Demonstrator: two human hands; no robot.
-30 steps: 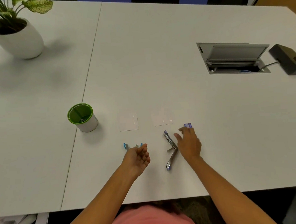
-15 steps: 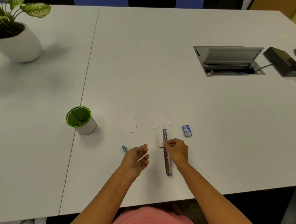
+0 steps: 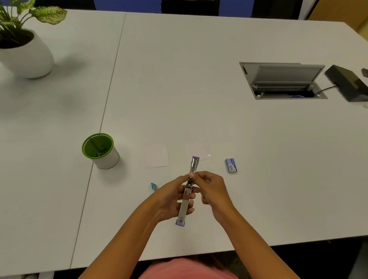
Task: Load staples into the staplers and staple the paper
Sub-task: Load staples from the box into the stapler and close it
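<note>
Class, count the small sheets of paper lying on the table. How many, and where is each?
2. The left sheet lies right of the green cup; the right sheet lies beside it, just beyond the tip of the held stapler. No others show.

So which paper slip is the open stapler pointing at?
The right slip, nearer the staple box; the far tip of the stapler reaches its near edge, while the left slip lies aside.

A potted plant (image 3: 21,52) is seen far left on the white table (image 3: 175,85). A green-rimmed cup (image 3: 100,150) is set nr the table seam, left of centre. A cable hatch (image 3: 283,80), lid raised, is recessed far right, w/ a black box (image 3: 351,84) just beside it.
</note>
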